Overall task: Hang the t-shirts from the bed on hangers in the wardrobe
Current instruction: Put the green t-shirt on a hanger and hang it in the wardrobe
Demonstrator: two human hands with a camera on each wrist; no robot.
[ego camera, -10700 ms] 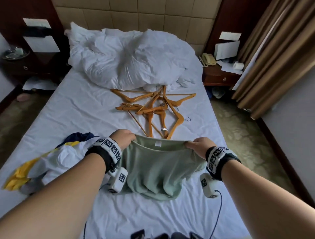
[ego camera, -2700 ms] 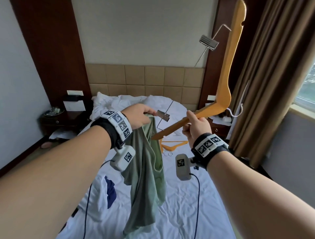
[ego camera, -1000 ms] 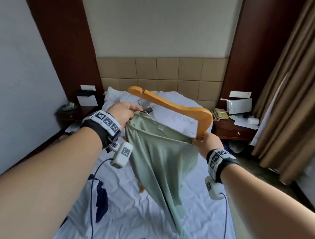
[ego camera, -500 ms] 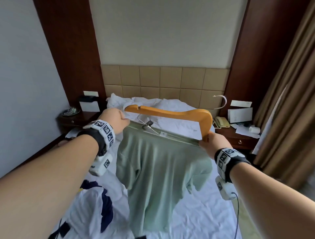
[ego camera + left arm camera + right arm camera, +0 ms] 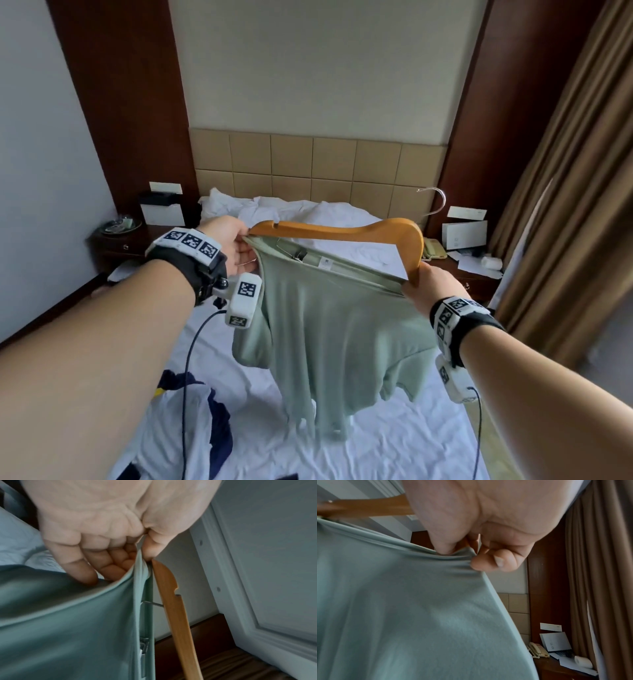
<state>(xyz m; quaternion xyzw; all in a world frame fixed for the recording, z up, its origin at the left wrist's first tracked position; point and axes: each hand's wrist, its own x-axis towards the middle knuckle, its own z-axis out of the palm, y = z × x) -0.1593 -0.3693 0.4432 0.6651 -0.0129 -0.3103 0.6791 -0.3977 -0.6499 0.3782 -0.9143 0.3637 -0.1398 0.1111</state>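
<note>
Soft green t-shirt [image 5: 342, 335] stretched between my hands, wooden hanger [image 5: 342, 233] along its top edge, above the bed [image 5: 394, 445].

My left hand [image 5: 229, 245] pinches the smooth knit hem between thumb and fingers [image 5: 109, 568], beside the hanger's notched, curved end. My right hand [image 5: 426, 286] bunches the other corner in curled fingers, seemingly gripping the hanger's far arm too. The cloth hangs limp in folds; the metal hook [image 5: 433, 202] points away.

A beige tiled headboard [image 5: 318, 164] stands under a pale wall [image 5: 318, 68], between dark wood panels [image 5: 120, 102]. Brown curtains [image 5: 565, 205] hang at the right of the frame. Dark nightstands [image 5: 113, 246] flank the white bed [image 5: 394, 445].
</note>
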